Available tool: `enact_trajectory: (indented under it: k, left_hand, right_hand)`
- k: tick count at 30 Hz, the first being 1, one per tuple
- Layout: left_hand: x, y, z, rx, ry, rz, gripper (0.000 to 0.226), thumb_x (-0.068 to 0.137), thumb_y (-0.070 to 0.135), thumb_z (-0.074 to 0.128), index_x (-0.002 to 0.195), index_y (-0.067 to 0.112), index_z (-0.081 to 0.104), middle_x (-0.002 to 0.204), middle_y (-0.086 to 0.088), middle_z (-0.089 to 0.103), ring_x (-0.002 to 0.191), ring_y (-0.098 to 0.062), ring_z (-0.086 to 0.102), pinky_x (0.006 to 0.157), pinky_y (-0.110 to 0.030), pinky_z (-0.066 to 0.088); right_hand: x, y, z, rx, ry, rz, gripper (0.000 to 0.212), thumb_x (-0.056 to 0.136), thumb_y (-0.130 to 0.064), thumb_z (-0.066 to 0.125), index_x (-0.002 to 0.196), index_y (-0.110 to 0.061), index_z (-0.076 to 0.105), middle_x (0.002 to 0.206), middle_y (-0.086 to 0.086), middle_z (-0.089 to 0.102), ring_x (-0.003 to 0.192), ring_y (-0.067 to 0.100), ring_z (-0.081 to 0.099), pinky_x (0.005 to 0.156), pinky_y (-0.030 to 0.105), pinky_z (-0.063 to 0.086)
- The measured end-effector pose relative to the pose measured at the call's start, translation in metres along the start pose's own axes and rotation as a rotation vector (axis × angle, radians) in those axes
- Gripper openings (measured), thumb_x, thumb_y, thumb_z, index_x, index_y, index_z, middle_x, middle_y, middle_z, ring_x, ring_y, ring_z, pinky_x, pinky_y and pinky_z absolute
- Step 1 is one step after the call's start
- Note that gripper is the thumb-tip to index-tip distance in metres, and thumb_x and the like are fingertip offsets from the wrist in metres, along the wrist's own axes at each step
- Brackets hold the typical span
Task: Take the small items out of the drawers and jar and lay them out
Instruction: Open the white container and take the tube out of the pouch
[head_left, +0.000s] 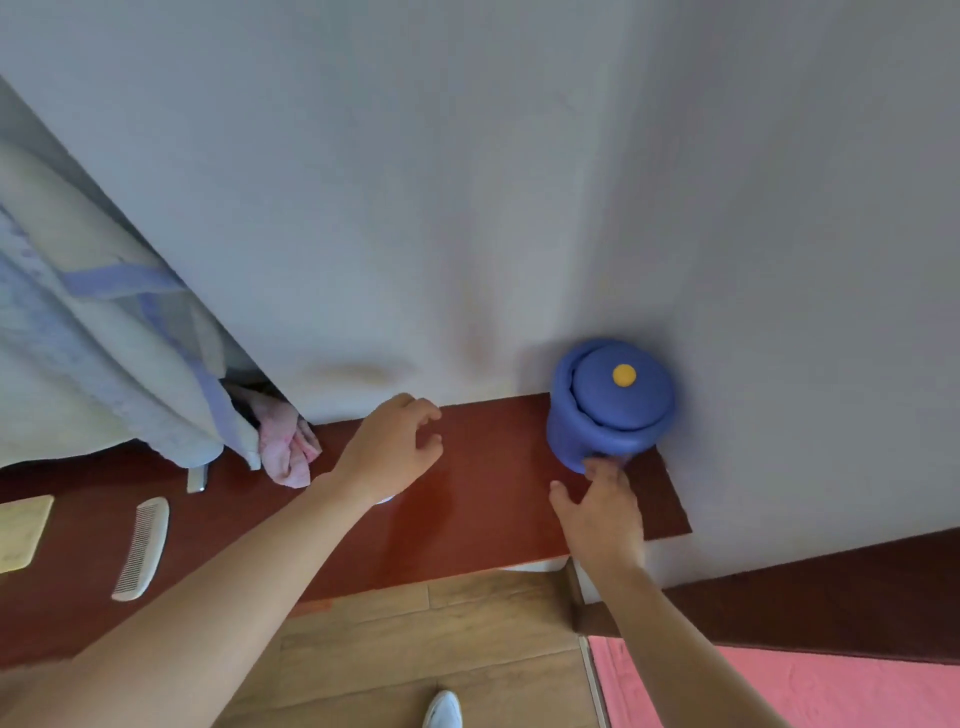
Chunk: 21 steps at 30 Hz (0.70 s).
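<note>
— Wood floor (395, 649) lies nearest, with a white shoe (444, 709) on it and a pink mat (779, 686) to the right. What's beyond?

— The red-brown table (467, 530). Its front edge crosses just past the shoe, and its right end stops just beyond the jar.

— Where's the jar?

— The blue jar (610, 421) stands at the table's back right corner, against the wall (467, 208). Its lid (618, 400), with a yellow knob (624, 375), is on and sits slightly askew, so the contents are hidden.

— And the hands?

— The right hand (602, 512) reaches forward, palm down, thumb splayed to the left. Its fingers are stretched out and their tips touch the jar's lower front. It grips nothing I can see. There's a dark patch at the fingertips that is too blurred to name.

— The left?

— The left hand (387, 452) hovers over the middle of the table, well apart from the jar, with fingers loosely curled and holding nothing. A small white thing (385, 500) peeks out under the wrist, mostly hidden.

— Any room to move?

— There's bare tabletop between the two hands, from the front edge to the wall. On the left a white comb (141, 548) lies near the front edge. Beside it a pale yellow card (21, 532) is cut off by the frame. Farther back a pink cloth (288, 449) sits bunched against the wall. A pale blue blanket (104, 353) hangs over that end.
</note>
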<state>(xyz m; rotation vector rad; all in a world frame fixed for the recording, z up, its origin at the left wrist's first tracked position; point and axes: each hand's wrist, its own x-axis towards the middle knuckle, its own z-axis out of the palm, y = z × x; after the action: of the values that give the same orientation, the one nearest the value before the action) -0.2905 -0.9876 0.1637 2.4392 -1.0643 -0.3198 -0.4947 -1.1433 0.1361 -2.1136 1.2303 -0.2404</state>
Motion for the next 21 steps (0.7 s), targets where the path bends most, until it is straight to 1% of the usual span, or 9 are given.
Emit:
enact_trajectory:
  k: [3,4,6,8,11,14,17,19,21]
  left_hand:
    - [-0.03,-0.046,-0.005,0.008,0.011,-0.121,0.032,0.083,0.026,0.063,0.114,0.023,0.062,0.106,0.008,0.055,0.095,-0.011,0.055,0.078,-0.023,0.039]
    - [-0.039,-0.057,-0.006,0.017,0.006,-0.154,0.035,0.082,0.026,0.063,0.117,0.024,0.06,0.11,0.009,0.054,0.097,-0.01,0.053,0.078,-0.023,0.039]
    - [-0.054,-0.074,-0.006,0.02,-0.011,-0.206,0.044,0.081,0.025,0.064,0.124,0.023,0.055,0.118,0.007,0.052,0.103,-0.012,0.051,0.084,-0.026,0.043]
    - [-0.064,-0.086,-0.003,0.015,-0.013,-0.224,0.049,0.08,0.022,0.067,0.128,0.021,0.053,0.121,0.003,0.05,0.108,-0.015,0.051,0.09,-0.03,0.046]
    - [-0.074,-0.102,0.006,0.001,-0.007,-0.261,0.056,0.08,0.02,0.068,0.133,0.02,0.049,0.129,0.001,0.046,0.114,-0.016,0.051,0.094,-0.03,0.045]
    - [-0.077,-0.112,0.017,-0.011,-0.011,-0.306,0.067,0.08,0.027,0.07,0.14,0.018,0.042,0.137,-0.001,0.043,0.122,-0.017,0.047,0.101,-0.03,0.041]
    - [-0.074,-0.115,0.024,-0.03,-0.008,-0.33,0.075,0.077,0.034,0.072,0.143,0.015,0.039,0.138,-0.002,0.043,0.126,-0.018,0.044,0.103,-0.032,0.04]
    - [-0.07,-0.114,0.027,-0.05,0.016,-0.32,0.073,0.075,0.036,0.074,0.139,0.015,0.044,0.131,-0.002,0.047,0.123,-0.017,0.044,0.1,-0.027,0.039]
    - [-0.068,-0.112,0.028,-0.078,0.041,-0.305,0.068,0.073,0.035,0.076,0.133,0.018,0.049,0.123,0.0,0.051,0.117,-0.014,0.045,0.094,-0.023,0.038]
  right_hand:
    - [-0.006,-0.024,0.03,0.024,-0.085,-0.063,0.039,0.086,-0.03,0.065,0.12,-0.013,0.057,0.117,0.005,0.059,0.107,0.022,0.057,0.088,0.032,0.044]
    - [-0.009,-0.033,0.04,0.03,-0.119,-0.107,0.038,0.086,-0.028,0.065,0.12,-0.014,0.057,0.117,0.004,0.059,0.107,0.021,0.058,0.089,0.031,0.045]
    - [-0.013,-0.051,0.06,0.02,-0.202,-0.2,0.039,0.086,-0.025,0.065,0.123,-0.015,0.057,0.119,0.002,0.057,0.108,0.018,0.058,0.092,0.031,0.047]
    - [-0.012,-0.067,0.078,0.0,-0.285,-0.267,0.044,0.086,-0.024,0.065,0.128,-0.017,0.054,0.125,0.0,0.055,0.112,0.016,0.055,0.097,0.031,0.046]
    - [-0.009,-0.085,0.102,-0.048,-0.378,-0.337,0.057,0.083,-0.025,0.068,0.136,-0.019,0.048,0.135,-0.001,0.05,0.122,0.015,0.049,0.104,0.032,0.041]
    - [-0.002,-0.097,0.12,-0.099,-0.443,-0.413,0.072,0.08,-0.029,0.072,0.144,-0.018,0.039,0.145,-0.001,0.043,0.133,0.016,0.039,0.11,0.029,0.034]
    - [0.004,-0.103,0.133,-0.131,-0.494,-0.469,0.087,0.075,-0.035,0.078,0.147,-0.016,0.033,0.149,0.0,0.039,0.138,0.018,0.032,0.11,0.027,0.027]
    - [0.006,-0.105,0.141,-0.133,-0.512,-0.495,0.092,0.072,-0.038,0.081,0.147,-0.013,0.034,0.148,0.001,0.04,0.138,0.019,0.033,0.109,0.027,0.027]
    - [0.007,-0.108,0.146,-0.122,-0.516,-0.523,0.09,0.069,-0.037,0.082,0.144,-0.011,0.039,0.143,0.003,0.045,0.134,0.022,0.038,0.106,0.027,0.031]
